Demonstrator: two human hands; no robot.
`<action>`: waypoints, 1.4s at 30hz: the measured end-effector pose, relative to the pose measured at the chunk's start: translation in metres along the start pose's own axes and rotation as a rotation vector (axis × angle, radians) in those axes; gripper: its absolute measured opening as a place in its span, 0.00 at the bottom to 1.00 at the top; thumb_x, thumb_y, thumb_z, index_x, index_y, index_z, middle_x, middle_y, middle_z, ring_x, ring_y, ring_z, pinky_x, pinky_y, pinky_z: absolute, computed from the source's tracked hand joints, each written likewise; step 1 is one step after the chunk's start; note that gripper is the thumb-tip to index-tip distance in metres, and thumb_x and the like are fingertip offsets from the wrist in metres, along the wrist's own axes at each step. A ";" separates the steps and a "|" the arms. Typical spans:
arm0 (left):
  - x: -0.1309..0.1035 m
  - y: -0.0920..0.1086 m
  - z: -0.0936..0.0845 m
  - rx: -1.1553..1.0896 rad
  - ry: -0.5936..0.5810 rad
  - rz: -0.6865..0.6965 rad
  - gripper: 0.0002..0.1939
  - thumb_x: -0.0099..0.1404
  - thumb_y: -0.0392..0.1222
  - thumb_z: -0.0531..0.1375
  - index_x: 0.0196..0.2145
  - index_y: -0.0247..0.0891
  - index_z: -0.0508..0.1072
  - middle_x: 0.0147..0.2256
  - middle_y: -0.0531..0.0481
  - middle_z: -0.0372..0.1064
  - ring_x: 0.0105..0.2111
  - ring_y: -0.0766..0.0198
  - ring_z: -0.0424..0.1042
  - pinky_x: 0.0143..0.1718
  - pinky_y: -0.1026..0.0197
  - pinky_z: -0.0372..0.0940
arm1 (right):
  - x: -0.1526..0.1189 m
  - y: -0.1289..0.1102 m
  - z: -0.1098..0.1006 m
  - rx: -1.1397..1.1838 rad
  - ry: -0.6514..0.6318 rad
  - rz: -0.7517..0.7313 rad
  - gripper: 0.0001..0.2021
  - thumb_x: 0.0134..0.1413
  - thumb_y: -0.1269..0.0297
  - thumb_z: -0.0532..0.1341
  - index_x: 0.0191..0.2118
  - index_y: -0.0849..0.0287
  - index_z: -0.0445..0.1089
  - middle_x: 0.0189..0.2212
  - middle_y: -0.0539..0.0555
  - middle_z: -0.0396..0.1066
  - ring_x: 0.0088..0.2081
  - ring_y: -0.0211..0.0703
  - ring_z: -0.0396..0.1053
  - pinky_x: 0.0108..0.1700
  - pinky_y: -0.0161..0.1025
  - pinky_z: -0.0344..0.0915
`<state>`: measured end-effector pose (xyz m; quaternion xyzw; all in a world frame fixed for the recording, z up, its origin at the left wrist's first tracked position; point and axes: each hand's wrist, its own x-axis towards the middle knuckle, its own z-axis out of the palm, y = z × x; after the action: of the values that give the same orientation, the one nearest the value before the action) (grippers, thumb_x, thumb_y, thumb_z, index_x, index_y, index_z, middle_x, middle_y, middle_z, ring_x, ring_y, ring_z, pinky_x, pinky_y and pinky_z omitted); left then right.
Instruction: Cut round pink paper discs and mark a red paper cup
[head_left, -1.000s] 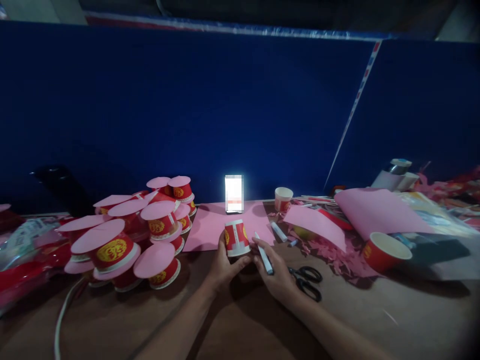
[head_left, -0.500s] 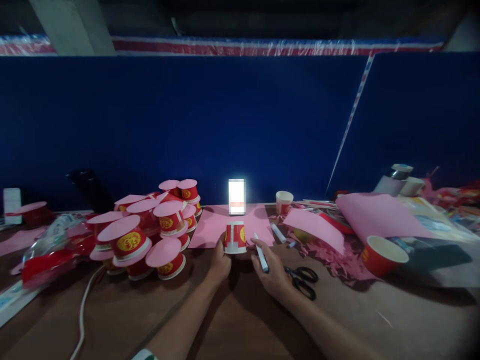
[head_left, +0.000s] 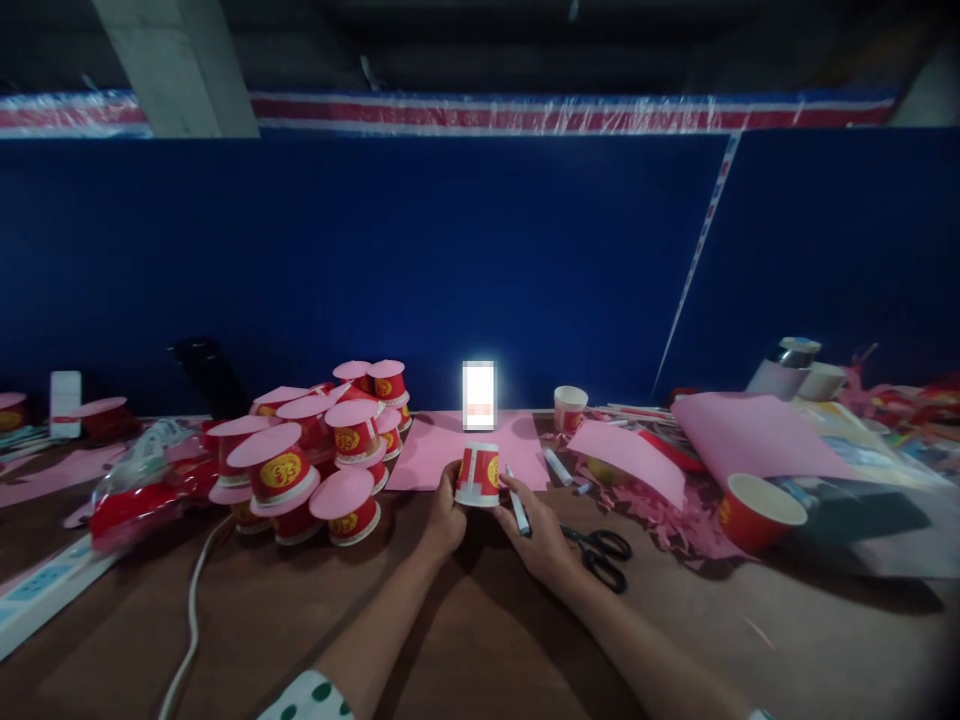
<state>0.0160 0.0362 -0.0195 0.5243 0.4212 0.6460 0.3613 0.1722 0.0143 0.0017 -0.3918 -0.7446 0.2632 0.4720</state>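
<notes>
An upside-down red paper cup [head_left: 477, 474] with a yellow emblem is in my left hand [head_left: 448, 515], whose fingers wrap round its left side. My right hand [head_left: 538, 535] is closed on a white pen [head_left: 518, 504] that looks like a marker or glue pen, its narrow tip pointing up. The right fingertips are at the cup's lower right edge, seemingly touching it. Beyond the cup a pink paper sheet [head_left: 420, 455] lies flat on the table. Black-handled scissors [head_left: 604, 556] lie right beside my right wrist.
To the left stand stacked red cups [head_left: 281, 470] topped with pink paper discs. A white cable [head_left: 193, 610] and power strip [head_left: 52, 590] lie nearby. At right are pink paper shreds [head_left: 697, 525], an open red cup [head_left: 761, 515] and another white pen [head_left: 556, 466]. A lit phone [head_left: 479, 395] stands behind.
My right hand has come closer to the cup, bringing its fingertips to the cup's edge. The cup has tilted slightly in my left hand. The camera view has shifted a little.
</notes>
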 end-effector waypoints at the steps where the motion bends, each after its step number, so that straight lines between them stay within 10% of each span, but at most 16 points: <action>1: 0.000 0.001 0.000 0.002 -0.004 0.003 0.18 0.54 0.35 0.57 0.45 0.37 0.62 0.43 0.47 0.66 0.41 0.61 0.67 0.45 0.57 0.61 | 0.000 0.000 0.000 -0.001 -0.004 -0.005 0.22 0.53 0.67 0.56 0.55 0.54 0.58 0.44 0.55 0.71 0.43 0.45 0.70 0.44 0.42 0.66; 20: -0.006 0.017 0.004 0.180 -0.187 0.053 0.41 0.45 0.30 0.59 0.56 0.38 0.47 0.51 0.40 0.58 0.49 0.55 0.63 0.50 0.52 0.58 | 0.002 0.006 0.001 0.005 0.053 0.047 0.21 0.53 0.67 0.55 0.54 0.55 0.58 0.45 0.55 0.69 0.43 0.45 0.69 0.45 0.42 0.65; 42: -0.006 0.028 0.006 0.061 -0.208 -0.049 0.32 0.51 0.42 0.62 0.52 0.38 0.55 0.47 0.41 0.64 0.44 0.57 0.68 0.46 0.53 0.62 | 0.000 0.005 0.002 -0.026 0.078 0.000 0.21 0.53 0.71 0.55 0.54 0.56 0.59 0.45 0.56 0.68 0.45 0.46 0.67 0.47 0.43 0.65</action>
<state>0.0222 0.0208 0.0044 0.5887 0.4138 0.5659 0.4025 0.1726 0.0169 -0.0029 -0.4081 -0.7290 0.2380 0.4953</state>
